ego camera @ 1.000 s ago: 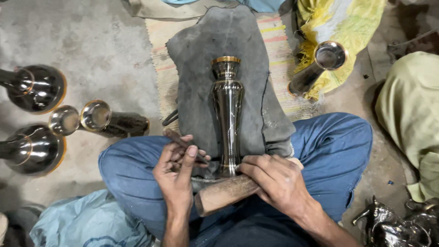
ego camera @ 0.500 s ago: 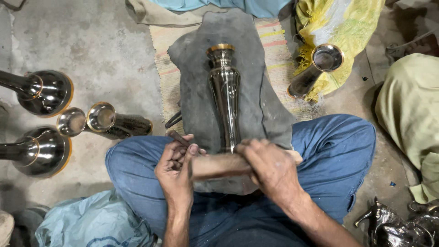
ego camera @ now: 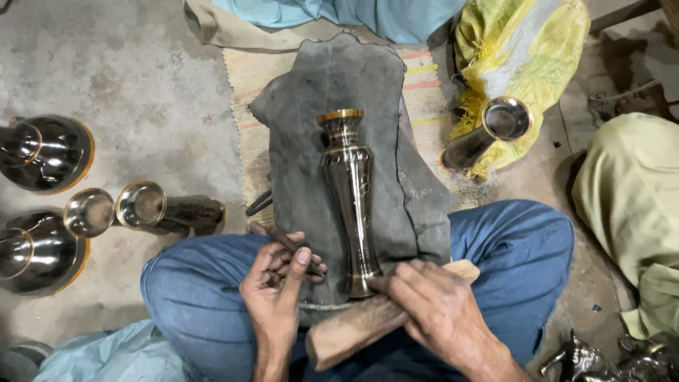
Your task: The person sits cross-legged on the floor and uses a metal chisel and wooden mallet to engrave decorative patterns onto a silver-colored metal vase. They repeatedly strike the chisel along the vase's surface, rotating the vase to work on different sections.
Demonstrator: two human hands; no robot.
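- tall dark metal vase with a brass rim (ego camera: pixel 349 198) lies lengthwise on a dark grey cloth pad (ego camera: pixel 311 113) — its base sits between the crossed knees
- left hand (ego camera: pixel 277 286): fingers curled shut around a thin dark metal tool (ego camera: pixel 283 239), just beside the vase's base
- right hand (ego camera: pixel 431 311): fingers pressed flat on the base and on a wooden block (ego camera: pixel 353 327), gripping nothing
- risk, I'd say: the vase is round — light pressure and it rolls, and the tool skids across the finish

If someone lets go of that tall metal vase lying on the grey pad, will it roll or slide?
The metal vase is round and polished, so probably slippery and apt to roll. The soft grey pad likely checks it. The right hand steadies its base.
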